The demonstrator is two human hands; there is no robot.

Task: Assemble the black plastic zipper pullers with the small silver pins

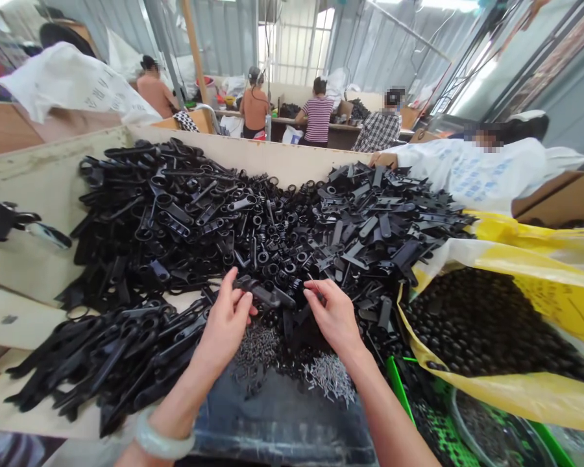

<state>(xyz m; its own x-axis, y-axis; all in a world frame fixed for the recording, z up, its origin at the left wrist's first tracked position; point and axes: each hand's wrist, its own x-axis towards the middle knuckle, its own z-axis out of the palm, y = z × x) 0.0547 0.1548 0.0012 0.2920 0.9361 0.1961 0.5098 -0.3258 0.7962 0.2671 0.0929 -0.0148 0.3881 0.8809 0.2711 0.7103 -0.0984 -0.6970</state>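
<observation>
My left hand [230, 310] is closed on a black plastic handle-like part [265, 295], which points right across the middle of the view. Just right of the part's end, my right hand [333, 314] pinches with thumb and forefinger. A thin, pin-like sliver shows at those fingertips, too small to make out well. Below the hands, a pile of small silvery metal pins [329, 377] and a pile of darker tiny pieces [257, 350] lie on a dark work surface [282, 415]. Small black rings [274, 269] are heaped just beyond.
Black ring-ended parts [175, 201] heap up at left, flat black pieces [370, 227] at right. Long black parts [126, 344] lie near my left forearm. At right stand a yellow-white sack [472, 250] of black balls and a green crate [400, 389]. Several people sit beyond the pale board [292, 159].
</observation>
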